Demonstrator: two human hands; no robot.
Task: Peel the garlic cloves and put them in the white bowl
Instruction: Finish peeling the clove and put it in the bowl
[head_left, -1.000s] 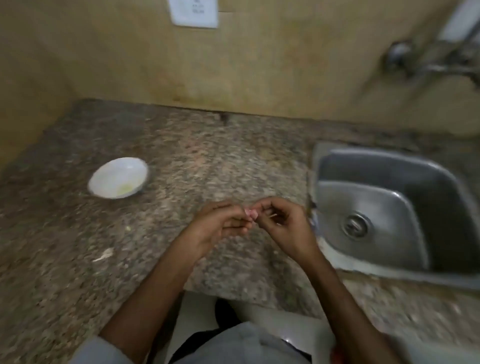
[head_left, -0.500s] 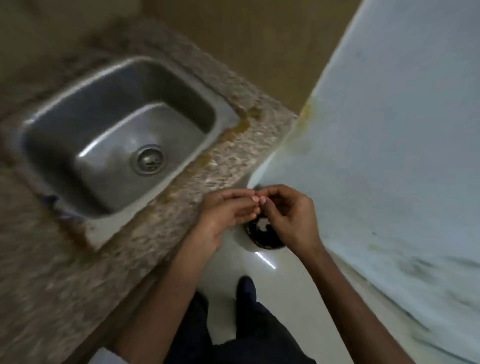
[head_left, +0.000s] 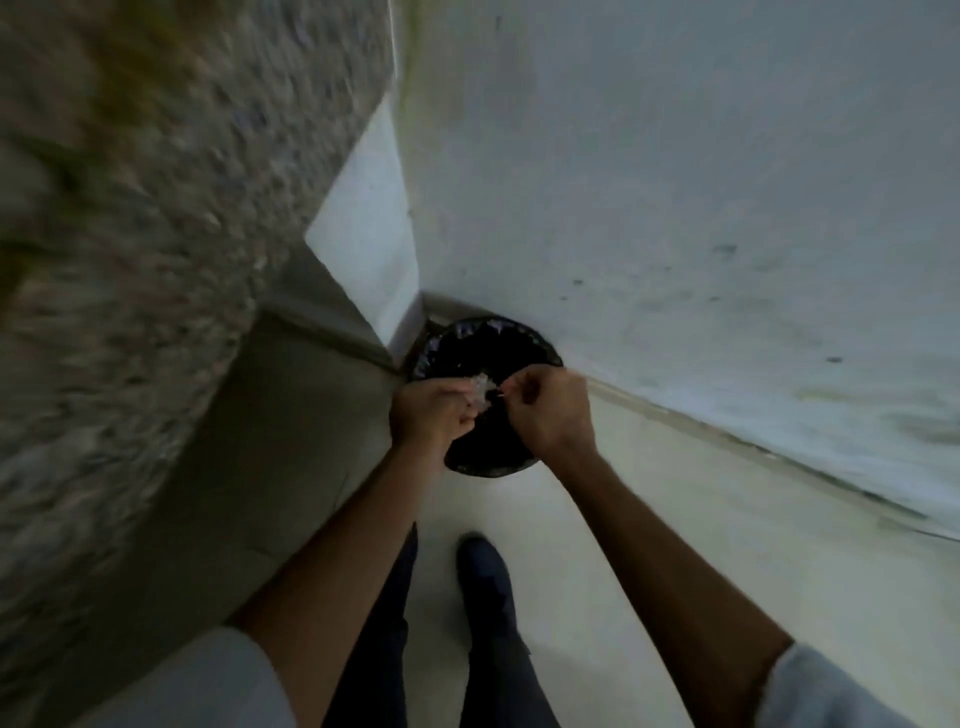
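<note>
I saw left hand (head_left: 428, 415) gripping the garlic clove (head_left: 480, 392) over the black bin (head_left: 483, 467), right hand (head_left: 553, 410) pinching its skin, presumably so peel dropped straight in; white bowl out of view

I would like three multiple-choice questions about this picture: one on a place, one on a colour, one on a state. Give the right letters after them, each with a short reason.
1. Where are the two hands?
A. Over the sink
B. Over the bin on the floor
C. Over a white bowl

2. What colour is the bin?
A. Black
B. Red
C. Yellow

3. What does the left hand do?
A. Lies flat on the counter
B. Pinches a pale papery piece
C. Hangs open and idle

Answers: 1 B, the left hand and the right hand meet above the bin's mouth; 2 A, its rim and lining are black; 3 B, its fingers curl round the piece.
</note>
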